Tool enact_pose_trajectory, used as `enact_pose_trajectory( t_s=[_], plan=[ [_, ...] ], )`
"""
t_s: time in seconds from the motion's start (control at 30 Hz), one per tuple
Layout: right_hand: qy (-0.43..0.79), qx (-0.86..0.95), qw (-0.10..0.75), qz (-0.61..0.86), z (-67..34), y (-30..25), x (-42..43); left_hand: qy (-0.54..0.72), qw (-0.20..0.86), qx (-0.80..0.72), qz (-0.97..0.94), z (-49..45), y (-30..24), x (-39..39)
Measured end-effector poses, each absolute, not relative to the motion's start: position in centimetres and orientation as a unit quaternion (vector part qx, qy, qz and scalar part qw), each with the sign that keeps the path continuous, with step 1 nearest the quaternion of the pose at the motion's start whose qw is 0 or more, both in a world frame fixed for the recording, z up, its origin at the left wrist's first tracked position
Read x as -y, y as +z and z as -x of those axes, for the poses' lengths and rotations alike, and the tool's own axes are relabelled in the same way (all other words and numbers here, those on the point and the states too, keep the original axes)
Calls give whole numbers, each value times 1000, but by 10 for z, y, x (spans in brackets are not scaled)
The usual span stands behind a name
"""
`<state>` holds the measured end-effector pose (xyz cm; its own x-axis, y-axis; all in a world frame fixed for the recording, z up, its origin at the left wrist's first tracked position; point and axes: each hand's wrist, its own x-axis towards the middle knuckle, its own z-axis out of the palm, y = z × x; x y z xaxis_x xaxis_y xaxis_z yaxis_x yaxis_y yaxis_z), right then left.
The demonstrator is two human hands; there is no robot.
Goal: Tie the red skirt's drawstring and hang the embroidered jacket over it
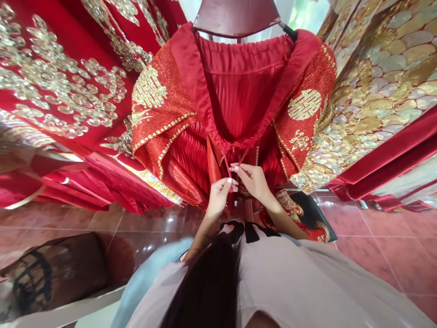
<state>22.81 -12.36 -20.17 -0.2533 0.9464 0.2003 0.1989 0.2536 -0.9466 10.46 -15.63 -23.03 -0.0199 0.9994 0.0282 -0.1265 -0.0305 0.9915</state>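
Left hand (pixel 219 196) and right hand (pixel 254 182) pinch the cord (pixel 227 166), which is probably soft and light, best taken just below the garment (pixel 239 91) hanging above this grip.

Legible signs: two, both on the red glitter-fabric garment with the smooth gathered neckline (pixel 239 100). Round gold embroidered emblem (pixel 304 105), view's right: double-happiness character (囍). Gold lattice-like embroidered emblem (pixel 149 87), view's left: apparently same character, seen obliquely. Small curling gold motif (pixel 300 140) below the round one: not readable. Brands, numbers: none legible.
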Motion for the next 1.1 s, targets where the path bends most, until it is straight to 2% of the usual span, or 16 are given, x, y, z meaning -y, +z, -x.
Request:
enact_pose_trajectory(
  t_s=[0.13,0.23,0.3,0.4,0.5,0.63,0.7,0.83,0.9,1.0,1.1],
  plan=[
    [543,589,449,396,-225,-195,131,528,606,-442,-398,-110,-245,158],
    [534,555,493,405,-224,-190,137,566,589,-443,-368,-101,-242,159],
    [533,544,498,413,-222,-191,141,602,525,-451,-397,-90,-233,159],
    [525,551,500,414,-217,-196,144,632,357,-466,-505,-81,-210,155],
    [459,590,506,431,-209,-201,145,616,201,-447,-617,-83,-191,145],
    [392,622,502,455,-204,-205,145,622,85,-486,-608,-98,-183,129],
    [386,625,501,457,-204,-207,145,645,127,-508,-557,-103,-184,124],
    [402,623,502,444,-207,-207,144,661,411,-433,-455,-101,-189,122],
    [421,621,496,438,-209,-205,144,656,516,-387,-391,-95,-194,124],
    [437,622,484,433,-210,-202,146,647,595,-363,-308,-88,-203,129],
    [423,632,476,441,-208,-200,149,671,562,-393,-281,-87,-209,129]
  ],
)
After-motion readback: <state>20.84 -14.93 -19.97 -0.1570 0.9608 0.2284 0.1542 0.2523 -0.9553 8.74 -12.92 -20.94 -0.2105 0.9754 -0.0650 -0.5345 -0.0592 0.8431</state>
